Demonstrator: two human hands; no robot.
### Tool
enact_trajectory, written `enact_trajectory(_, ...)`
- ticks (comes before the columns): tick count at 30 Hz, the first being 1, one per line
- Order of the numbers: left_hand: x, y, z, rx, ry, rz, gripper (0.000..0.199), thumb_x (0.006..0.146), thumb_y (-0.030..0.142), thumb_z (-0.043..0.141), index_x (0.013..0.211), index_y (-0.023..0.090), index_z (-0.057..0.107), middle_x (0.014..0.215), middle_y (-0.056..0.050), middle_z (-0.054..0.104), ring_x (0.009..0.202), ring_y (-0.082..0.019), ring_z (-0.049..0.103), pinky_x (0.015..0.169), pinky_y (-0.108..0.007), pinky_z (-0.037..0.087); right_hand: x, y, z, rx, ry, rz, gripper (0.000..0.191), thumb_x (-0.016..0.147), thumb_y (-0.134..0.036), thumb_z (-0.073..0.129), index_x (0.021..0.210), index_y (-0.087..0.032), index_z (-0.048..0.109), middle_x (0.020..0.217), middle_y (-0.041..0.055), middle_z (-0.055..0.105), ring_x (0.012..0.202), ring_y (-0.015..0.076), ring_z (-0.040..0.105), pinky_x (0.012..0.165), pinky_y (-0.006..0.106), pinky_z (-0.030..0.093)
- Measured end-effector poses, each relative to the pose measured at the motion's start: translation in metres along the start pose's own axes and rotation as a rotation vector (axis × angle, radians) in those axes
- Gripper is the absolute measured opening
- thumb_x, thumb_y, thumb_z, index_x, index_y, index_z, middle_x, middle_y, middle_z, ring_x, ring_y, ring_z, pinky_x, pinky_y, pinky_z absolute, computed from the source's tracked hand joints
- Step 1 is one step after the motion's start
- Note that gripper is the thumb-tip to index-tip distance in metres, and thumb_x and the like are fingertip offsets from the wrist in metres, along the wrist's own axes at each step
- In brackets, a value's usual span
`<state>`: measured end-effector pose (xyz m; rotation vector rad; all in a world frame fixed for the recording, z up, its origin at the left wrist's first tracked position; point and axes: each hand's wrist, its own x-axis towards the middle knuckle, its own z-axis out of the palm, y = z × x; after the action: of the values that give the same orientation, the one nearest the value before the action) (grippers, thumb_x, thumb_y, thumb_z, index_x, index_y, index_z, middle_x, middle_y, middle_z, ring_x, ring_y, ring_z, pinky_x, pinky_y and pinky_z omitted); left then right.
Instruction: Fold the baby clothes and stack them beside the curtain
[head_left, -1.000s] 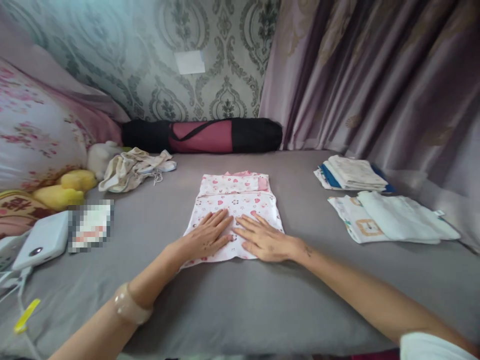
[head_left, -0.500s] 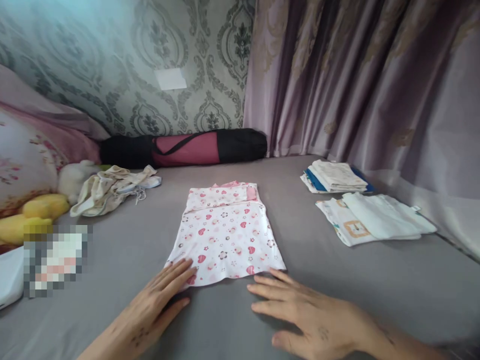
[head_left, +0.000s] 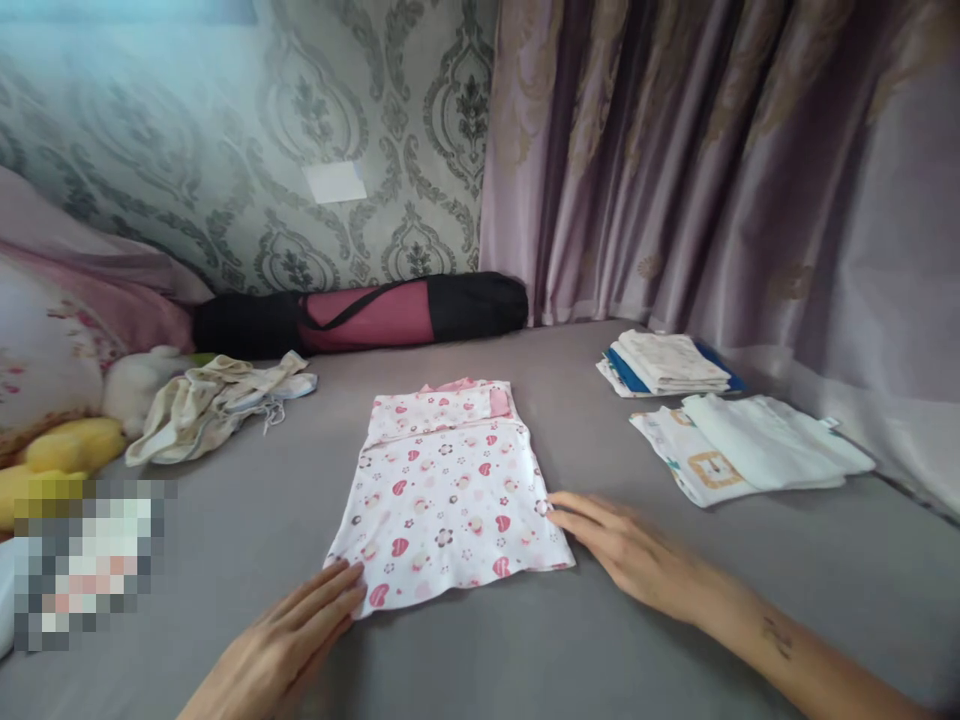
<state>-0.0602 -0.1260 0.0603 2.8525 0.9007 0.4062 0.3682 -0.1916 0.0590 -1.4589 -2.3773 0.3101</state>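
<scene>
A white garment with red hearts and small flowers (head_left: pixel 450 500) lies on the grey sheet in the middle, its far end folded over with pink showing. My left hand (head_left: pixel 281 640) rests at its near left corner, fingers stretched out and close together, the fingertips on the cloth. At the garment's right edge is my right hand (head_left: pixel 619 550), fingers extended and a little apart, the fingertips touching the cloth. Neither hand grips anything that shows.
Folded cloths (head_left: pixel 667 362) are stacked at the back right, with a white folded cloth (head_left: pixel 776 440) before them. Crumpled cream clothing (head_left: pixel 202 405) and yellow plush toys (head_left: pixel 75 447) lie left. A black and maroon bag (head_left: pixel 367 315) lies along the wall.
My right hand has moved from the garment's near edge up to its right side. My left hand has slid slightly left and down with the near left corner. The view has shifted a little.
</scene>
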Motion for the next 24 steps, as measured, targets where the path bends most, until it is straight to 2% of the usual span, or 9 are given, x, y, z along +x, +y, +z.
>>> enact_trajectory(2,0.0,-0.001,0.002,0.024,0.027,0.026,0.051,0.094,0.03,0.045,0.142,0.047,0.043,0.135,0.007,0.059,0.118,-0.018,0.063,0.093,-0.024,0.056,0.002,0.0,0.002,-0.044,-0.019,-0.044,0.061,0.09,-0.002,0.033,0.142,-0.031,0.047,0.145,0.0029,0.049,0.123,0.02,0.056,0.104,0.037,0.047)
enact_trajectory(4,-0.001,-0.002,0.004,0.041,0.031,0.019,0.052,0.094,0.028,0.043,0.143,0.046,0.043,0.135,0.006,0.06,0.118,-0.019,0.062,0.092,-0.024,0.056,0.007,-0.003,0.001,-0.055,-0.028,-0.082,0.055,0.092,-0.005,0.035,0.14,-0.029,0.049,0.142,0.0046,0.052,0.119,0.0206,0.058,0.102,0.038,0.048)
enact_trajectory(8,-0.002,-0.002,0.003,0.046,-0.019,-0.011,0.052,0.093,0.026,0.042,0.143,0.04,0.046,0.138,0.003,0.058,0.121,-0.02,0.06,0.095,-0.025,0.054,0.012,-0.01,-0.002,-0.05,-0.069,-0.119,0.047,0.094,-0.009,0.039,0.134,-0.028,0.055,0.137,0.006,0.056,0.108,0.0213,0.061,0.095,0.038,0.051)
enact_trajectory(14,-0.001,0.0,-0.003,0.03,-0.037,-0.034,0.06,0.086,0.019,0.045,0.142,0.042,0.046,0.139,0.004,0.058,0.121,-0.022,0.06,0.097,-0.027,0.053,0.003,-0.002,-0.002,-0.007,-0.116,-0.078,0.063,0.089,0.001,0.032,0.141,-0.032,0.048,0.147,0.0014,0.047,0.125,0.0193,0.052,0.105,0.038,0.045)
enact_trajectory(17,0.001,-0.001,-0.003,0.06,-0.039,-0.081,0.054,0.086,0.018,0.046,0.134,0.042,0.055,0.132,0.003,0.063,0.117,-0.021,0.062,0.093,-0.025,0.054,0.001,-0.001,-0.003,0.03,-0.124,-0.04,0.052,0.095,-0.008,0.035,0.14,-0.032,0.049,0.148,0.0016,0.046,0.128,0.019,0.051,0.107,0.037,0.044)
enact_trajectory(19,0.0,-0.004,-0.002,0.081,-0.038,-0.099,0.052,0.087,0.016,0.044,0.13,0.04,0.058,0.128,0.002,0.065,0.115,-0.02,0.062,0.093,-0.024,0.053,0.002,-0.003,-0.003,0.066,-0.117,-0.015,0.042,0.097,-0.022,0.047,0.138,-0.031,0.052,0.148,0.0028,0.047,0.13,0.0209,0.05,0.108,0.037,0.043)
enact_trajectory(21,-0.001,-0.006,0.0,0.078,-0.035,-0.096,0.049,0.089,0.016,0.041,0.128,0.038,0.06,0.128,0.002,0.066,0.116,-0.019,0.062,0.096,-0.023,0.051,0.003,-0.006,-0.001,0.084,-0.108,0.003,0.04,0.094,-0.031,0.056,0.134,-0.029,0.055,0.146,0.0043,0.048,0.13,0.0231,0.049,0.11,0.039,0.042)
enact_trajectory(24,-0.004,-0.009,0.003,0.052,-0.017,-0.081,0.04,0.092,0.019,0.041,0.124,0.032,0.062,0.127,-0.001,0.066,0.118,-0.019,0.061,0.099,-0.023,0.049,0.005,-0.011,0.003,0.074,-0.074,-0.018,0.033,0.096,-0.026,0.052,0.128,-0.026,0.059,0.14,0.0067,0.054,0.126,0.0233,0.052,0.109,0.043,0.042)
